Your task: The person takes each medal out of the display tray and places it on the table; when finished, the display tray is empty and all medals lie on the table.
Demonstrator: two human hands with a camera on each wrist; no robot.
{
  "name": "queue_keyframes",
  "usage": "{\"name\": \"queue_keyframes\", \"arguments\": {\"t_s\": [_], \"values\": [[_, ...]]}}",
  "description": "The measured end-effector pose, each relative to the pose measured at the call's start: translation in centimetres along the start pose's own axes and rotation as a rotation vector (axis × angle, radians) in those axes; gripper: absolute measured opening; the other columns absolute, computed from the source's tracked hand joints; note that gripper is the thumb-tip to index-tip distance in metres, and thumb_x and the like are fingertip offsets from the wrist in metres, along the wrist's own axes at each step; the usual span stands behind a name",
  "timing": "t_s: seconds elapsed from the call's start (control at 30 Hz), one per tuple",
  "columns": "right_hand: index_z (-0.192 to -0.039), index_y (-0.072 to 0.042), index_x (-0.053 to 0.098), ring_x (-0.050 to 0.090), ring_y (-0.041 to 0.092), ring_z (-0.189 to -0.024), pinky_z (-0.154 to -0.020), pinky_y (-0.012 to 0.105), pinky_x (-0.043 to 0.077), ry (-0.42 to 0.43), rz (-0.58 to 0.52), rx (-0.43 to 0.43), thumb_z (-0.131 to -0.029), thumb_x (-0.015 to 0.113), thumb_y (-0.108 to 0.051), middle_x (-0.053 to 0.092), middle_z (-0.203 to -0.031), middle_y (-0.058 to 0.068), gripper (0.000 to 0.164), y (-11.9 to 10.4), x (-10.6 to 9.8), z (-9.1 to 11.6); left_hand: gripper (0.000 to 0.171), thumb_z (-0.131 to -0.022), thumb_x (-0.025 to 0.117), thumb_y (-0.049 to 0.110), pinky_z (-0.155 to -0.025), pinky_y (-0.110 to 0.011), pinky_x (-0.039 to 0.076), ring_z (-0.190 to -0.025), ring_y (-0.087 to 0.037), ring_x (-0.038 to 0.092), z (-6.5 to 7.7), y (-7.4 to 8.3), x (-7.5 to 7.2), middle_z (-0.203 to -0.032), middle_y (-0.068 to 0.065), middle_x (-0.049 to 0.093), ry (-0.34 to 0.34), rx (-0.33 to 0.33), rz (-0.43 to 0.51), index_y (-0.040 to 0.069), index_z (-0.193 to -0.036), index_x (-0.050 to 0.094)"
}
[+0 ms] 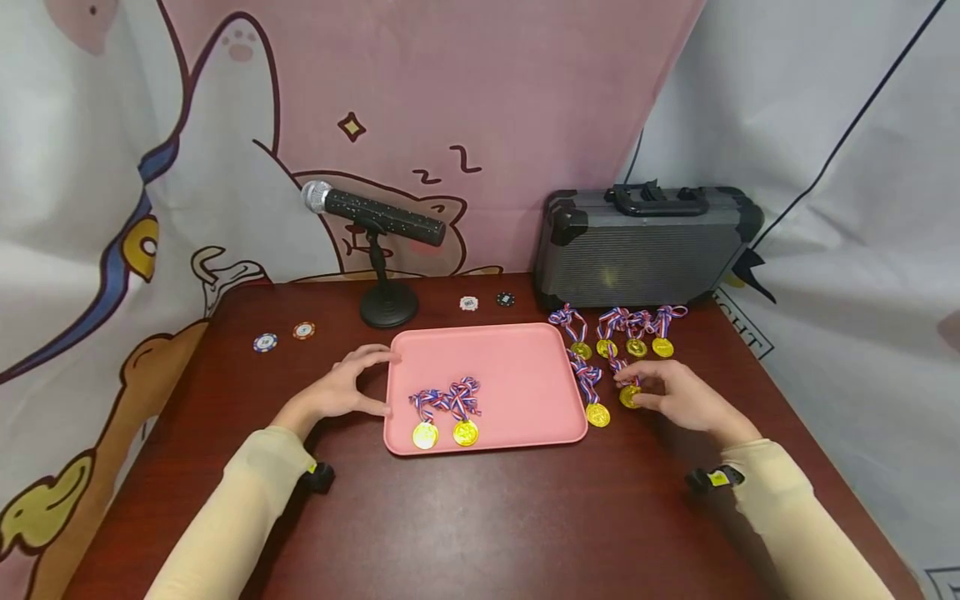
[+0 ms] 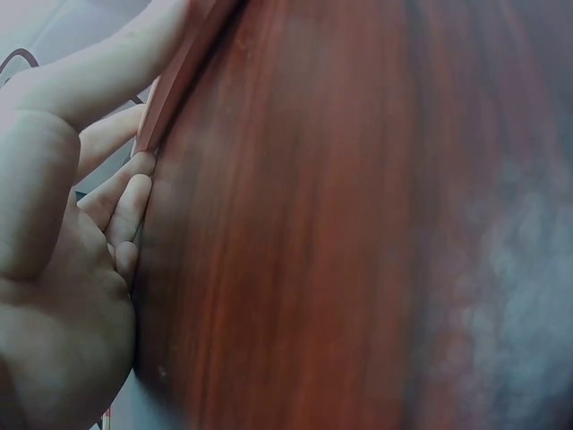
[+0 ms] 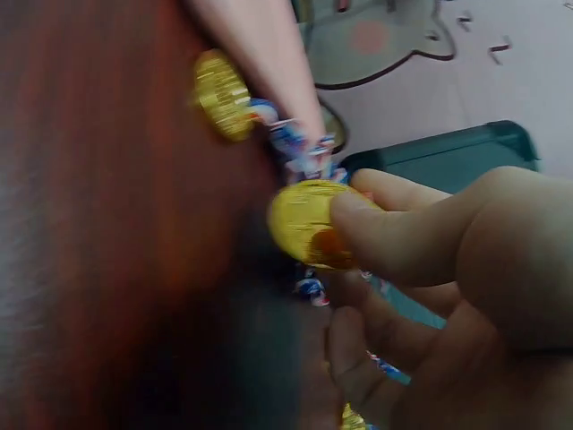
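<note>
Right hand, right of centre in the head view: thumb and fingers closed in a pinch on a gold medal. Right wrist view has the thumb laid on the disc, its striped ribbon bunched by the fingertips; whether the disc clears the surface, cannot tell. Palm down, hand pointing left, forearm slanting in from the lower right, sleeve pale, black wrist device below the wrist.

Left hand, left of centre: thumb and fingers spread in a wide, relaxed curve, fingertips against the left rim of a pink tray; gap broad between thumb and index finger. Forearm rises from the lower left, matching sleeve.

Tray at frame centre. Two medals lie in its lower left part, left one and right one, discs toward the near rim, ribbons bunched above.

Just beside the tray's right rim, another medal, left of the pinched one. Above the right hand, a row of four medals, ribbons toward the silver-grey case standing upright, upper right.

Upper left of centre: speckled black microphone, tilted on a round-based stand. Chips: blue and orange at left, white and black above the tray. All on a dark red-brown counter; printed cartoon cloth behind.
</note>
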State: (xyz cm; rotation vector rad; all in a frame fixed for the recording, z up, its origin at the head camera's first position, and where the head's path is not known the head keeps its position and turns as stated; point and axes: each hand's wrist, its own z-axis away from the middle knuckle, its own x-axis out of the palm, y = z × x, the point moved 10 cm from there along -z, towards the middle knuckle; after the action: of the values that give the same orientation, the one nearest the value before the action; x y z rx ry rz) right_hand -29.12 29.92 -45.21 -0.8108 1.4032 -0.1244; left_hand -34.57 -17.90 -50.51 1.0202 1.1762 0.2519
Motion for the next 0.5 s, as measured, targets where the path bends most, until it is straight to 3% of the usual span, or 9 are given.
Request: {"name": "queue_keyframes", "arguments": {"t_s": [0.13, 0.5], "values": [[-0.122, -0.011, 0.075, 0.065, 0.014, -0.089, -0.077, 0.032, 0.056, -0.044, 0.044, -0.010, -0.088, 0.080, 0.005, 0.075, -0.116, 0.004, 0.038, 0.2, 1.5, 0.3, 0.087, -0.073, 0.097, 0.037, -0.115, -0.076, 0.010, -0.151, -0.041, 0.026, -0.1, -0.1, 0.0, -0.161, -0.010, 0.039, -0.001, -0.003, 0.002, 0.021, -0.149, 0.058], [-0.118, -0.012, 0.074, 0.060, 0.013, -0.081, -0.071, 0.033, 0.051, 0.005, 0.184, -0.062, -0.085, 0.082, 0.005, 0.069, -0.105, 0.004, 0.038, -0.8, 1.8, 0.3, 0.085, -0.074, 0.096, 0.036, -0.116, -0.075, 0.010, -0.151, -0.042, 0.025, 0.0, 0.0, 0.0, -0.161, -0.011, 0.039, -0.004, -0.014, 0.007, 0.021, -0.149, 0.058]]}}
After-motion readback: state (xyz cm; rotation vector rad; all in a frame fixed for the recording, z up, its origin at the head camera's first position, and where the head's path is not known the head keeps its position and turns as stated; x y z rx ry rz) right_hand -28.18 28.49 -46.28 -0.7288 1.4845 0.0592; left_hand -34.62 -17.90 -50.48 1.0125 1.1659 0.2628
